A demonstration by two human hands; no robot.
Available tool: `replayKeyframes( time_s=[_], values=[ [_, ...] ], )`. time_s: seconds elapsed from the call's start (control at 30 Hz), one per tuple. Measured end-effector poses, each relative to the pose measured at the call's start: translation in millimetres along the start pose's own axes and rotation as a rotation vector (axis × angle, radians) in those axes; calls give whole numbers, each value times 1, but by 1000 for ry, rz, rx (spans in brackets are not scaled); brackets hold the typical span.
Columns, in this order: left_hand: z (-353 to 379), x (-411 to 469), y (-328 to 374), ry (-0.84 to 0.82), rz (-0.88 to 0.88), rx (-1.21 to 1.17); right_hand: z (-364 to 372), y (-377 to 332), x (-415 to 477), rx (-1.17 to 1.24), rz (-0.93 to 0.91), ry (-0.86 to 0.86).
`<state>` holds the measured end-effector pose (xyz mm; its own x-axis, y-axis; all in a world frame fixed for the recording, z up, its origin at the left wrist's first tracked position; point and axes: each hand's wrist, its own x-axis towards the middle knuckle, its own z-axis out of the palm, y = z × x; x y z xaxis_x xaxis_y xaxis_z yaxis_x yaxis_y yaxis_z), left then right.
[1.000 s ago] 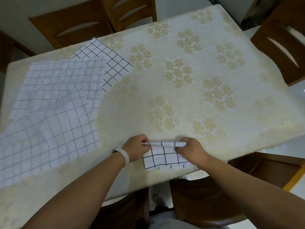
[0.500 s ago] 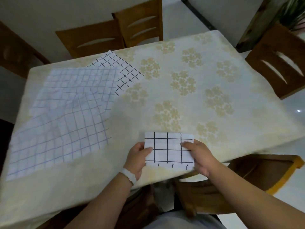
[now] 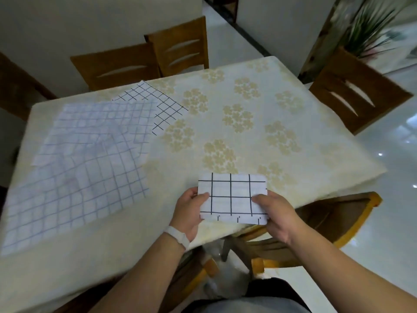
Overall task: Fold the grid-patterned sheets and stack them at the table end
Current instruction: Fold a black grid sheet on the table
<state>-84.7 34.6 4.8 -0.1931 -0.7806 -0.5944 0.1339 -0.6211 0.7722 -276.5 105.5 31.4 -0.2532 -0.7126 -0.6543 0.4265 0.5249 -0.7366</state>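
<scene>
Head view, the only one. The folded sheet (image 3: 232, 196), a small black-grid packet, sits over the near edge of the table (image 3: 316, 132), held between both hands. The left hand (image 3: 189, 211) pinches its left edge with the thumb on top, and the right hand (image 3: 273, 213) pinches the right edge the same way. I cannot tell whether the packet rests on the cloth or is lifted just clear of it. Progress, as a judgement: one sheet appears fully folded but is not yet placed, and no stack shows at either table end, so the stacking has not begun as far as this view shows. Left to do are the blue sheets (image 3: 85, 168), which lie open and overlapping on the far left of the table, and the black sheet (image 3: 158, 102), open and partly tucked under their far corner. That makes the task early — well under half done. Hard to make out: the fingers under the packet are hidden, as is the number of its layers. The blue sheets blur into each other, so their count is uncertain — two at least — and their near-left corner reaches the frame edge. How much of the black sheet is covered cannot be judged. A white wristband (image 3: 178, 237) is on the left wrist, and wooden chairs (image 3: 117, 68) stand around the table.
</scene>
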Motion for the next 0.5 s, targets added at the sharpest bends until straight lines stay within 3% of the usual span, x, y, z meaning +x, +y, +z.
replayKeyframes(
  time_s=[0.3,0.5],
  values=[
    [61,-24,-2,-74,29,22,-51,-21,-29,-97,-166,66],
    [140,-50,-15,-113,49,86,-128,-32,-51,-132,-283,171]
  ],
)
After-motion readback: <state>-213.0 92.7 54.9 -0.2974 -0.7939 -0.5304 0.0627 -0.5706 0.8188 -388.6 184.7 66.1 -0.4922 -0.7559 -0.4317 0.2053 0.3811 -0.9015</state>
